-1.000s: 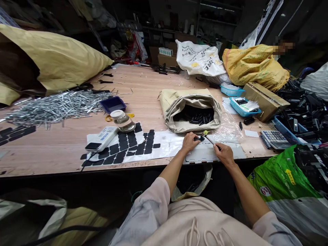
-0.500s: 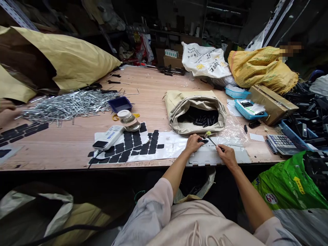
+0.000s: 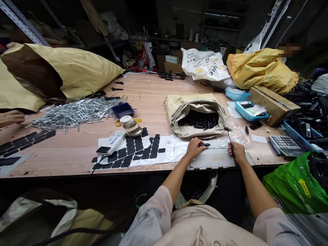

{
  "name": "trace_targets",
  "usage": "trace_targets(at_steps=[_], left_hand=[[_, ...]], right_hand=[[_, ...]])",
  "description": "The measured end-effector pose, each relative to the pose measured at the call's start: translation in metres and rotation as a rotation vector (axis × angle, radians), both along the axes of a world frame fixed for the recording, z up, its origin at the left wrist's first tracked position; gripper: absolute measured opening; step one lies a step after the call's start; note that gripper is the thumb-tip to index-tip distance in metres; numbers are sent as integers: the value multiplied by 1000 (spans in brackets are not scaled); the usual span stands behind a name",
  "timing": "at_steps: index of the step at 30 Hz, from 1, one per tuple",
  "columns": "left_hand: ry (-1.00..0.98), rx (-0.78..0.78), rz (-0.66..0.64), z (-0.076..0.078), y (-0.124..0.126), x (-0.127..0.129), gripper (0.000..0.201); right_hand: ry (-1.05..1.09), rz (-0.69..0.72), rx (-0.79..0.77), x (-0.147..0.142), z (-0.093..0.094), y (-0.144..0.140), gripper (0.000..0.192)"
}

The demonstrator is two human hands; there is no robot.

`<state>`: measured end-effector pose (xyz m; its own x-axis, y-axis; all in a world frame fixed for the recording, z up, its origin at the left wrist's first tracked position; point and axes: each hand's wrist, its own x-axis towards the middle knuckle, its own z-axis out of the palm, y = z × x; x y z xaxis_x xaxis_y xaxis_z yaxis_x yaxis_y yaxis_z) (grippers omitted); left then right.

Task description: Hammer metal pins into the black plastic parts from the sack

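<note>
In the head view, the left hand (image 3: 195, 148) pinches a small black part (image 3: 205, 145) at its three o'clock, above a pale board (image 3: 205, 160). Farther toward three, the right hand (image 3: 238, 152) wraps a hammer (image 3: 230, 137), head toward eleven. An open sack (image 3: 189, 99) of black pieces (image 3: 205, 123) lies at the left hand's twelve, a jar (image 3: 133, 129) at ten.

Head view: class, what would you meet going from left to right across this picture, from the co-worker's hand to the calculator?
Co-worker's hand, metal rods, lidded jar, wearer's left hand, black part, hammer-like tool in the right hand, calculator.
</note>
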<state>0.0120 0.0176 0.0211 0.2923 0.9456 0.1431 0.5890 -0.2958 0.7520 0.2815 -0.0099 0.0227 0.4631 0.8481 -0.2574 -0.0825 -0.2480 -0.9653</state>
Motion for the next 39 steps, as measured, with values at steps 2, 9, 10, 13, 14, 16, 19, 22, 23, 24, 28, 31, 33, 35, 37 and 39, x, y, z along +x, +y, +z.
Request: trace_targets(at_steps=[2, 9, 10, 13, 14, 16, 19, 22, 23, 24, 28, 31, 33, 35, 37, 39], left_hand=[[-38, 77, -42, 6, -22, -6, 16], [19, 224, -200, -3, -134, -28, 19], [53, 211, -197, -7, -142, -29, 21], [88, 182, -177, -7, -142, -24, 34], [73, 188, -162, -4, -133, -20, 36], [9, 216, -85, 8, -102, -11, 35], [-99, 217, 156, 31, -30, 2, 23], [-64, 147, 427, 46, 47, 13, 22], [-23, 116, 482, 48, 69, 15, 23], [22, 85, 516, 49, 87, 18, 24], [172, -45, 501, 42, 128, 27, 29], [214, -118, 487, 33, 137, 30, 29], [188, -139, 493, 28, 140, 28, 28], [134, -148, 501, 27, 142, 24, 28], [76, -145, 518, 31, 140, 17, 25], [25, -110, 539, 36, 129, 9, 20]], right_hand=[[3, 4, 2, 0, 0, 0, 25], [-13, 25, 25, 0, -3, -2, 25], [-18, 26, 25, 0, -2, -2, 26], [-37, 19, 23, -2, -1, -3, 27], [-40, 17, 24, -3, -1, -3, 27], [-40, 18, 26, -4, -1, -3, 27], [-43, 24, 24, -5, -1, -4, 28], [-58, 19, 23, -5, -1, -2, 28], [-59, 18, 20, -5, -1, -2, 28], [-58, 17, 16, -6, -1, -1, 28], [-49, 16, 4, -7, -2, 0, 27], [-48, 22, 9, -8, 0, -1, 26], [-50, 21, 8, -9, 2, -2, 26], [-53, 24, 5, -9, 4, -2, 25], [-54, 24, 0, -9, 4, -2, 24], [-49, 17, -6, -9, 3, -1, 24]])
